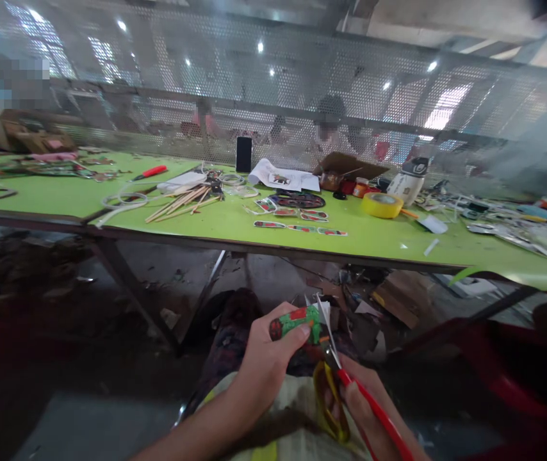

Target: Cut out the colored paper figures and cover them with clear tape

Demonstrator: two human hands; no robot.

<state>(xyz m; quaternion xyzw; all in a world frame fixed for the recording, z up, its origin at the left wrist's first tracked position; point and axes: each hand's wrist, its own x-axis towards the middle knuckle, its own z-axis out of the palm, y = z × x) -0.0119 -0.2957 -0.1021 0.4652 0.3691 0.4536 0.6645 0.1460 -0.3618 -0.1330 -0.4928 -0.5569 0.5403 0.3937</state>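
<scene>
My left hand (pixel 268 351) holds a small flat cut-out (pixel 295 325) with a green, red and black pattern, pinched under the thumb above my lap. In my right hand (pixel 360 392) is a pair of scissors (pixel 374 404) with a red handle and a yellow loop. Its blades are apart and meet the right end of the cut-out, where a white margin shows. How far the lower blade reaches behind the piece I cannot tell. On the table ahead lie several similar patterned pieces (pixel 298 228) with white borders.
On the green table (pixel 235 232) are wooden sticks (pixel 184 203), a yellow tape roll (pixel 382 205), a dark phone (pixel 243 155), paper sheets (pixel 287 177), a red-handled tool (pixel 154 171) and a white bottle (pixel 405 182). Perforated mesh (pixel 293 83) stands behind. The table edge lies beyond my hands.
</scene>
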